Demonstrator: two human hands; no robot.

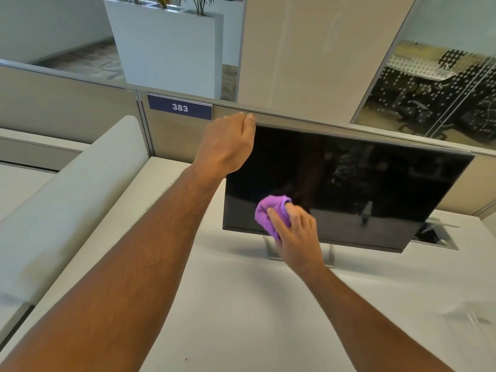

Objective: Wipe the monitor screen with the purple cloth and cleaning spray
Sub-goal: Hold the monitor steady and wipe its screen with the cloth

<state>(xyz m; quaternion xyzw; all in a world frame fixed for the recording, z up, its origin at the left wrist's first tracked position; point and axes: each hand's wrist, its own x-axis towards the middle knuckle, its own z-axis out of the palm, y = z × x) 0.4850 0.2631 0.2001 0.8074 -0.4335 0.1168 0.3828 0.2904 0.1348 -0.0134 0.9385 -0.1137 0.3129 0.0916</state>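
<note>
On the white bench (241,304), a black flat monitor screen (349,183) stands tilted. Left hand (228,146) fingers curl over its upper left corner; right hand (298,237) fingers press a bunched purple cloth (268,213) against its lower left area.

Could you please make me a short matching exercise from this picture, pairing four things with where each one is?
Things:
1. crumpled purple cloth
2. left hand
3. right hand
4. blue sign numbered 383

Places:
A. on the grey partition
B. gripping the black flat monitor's top left corner
C. against the screen's lower left
D. pressing the cloth

Pairs: 1-C, 2-B, 3-D, 4-A
</note>
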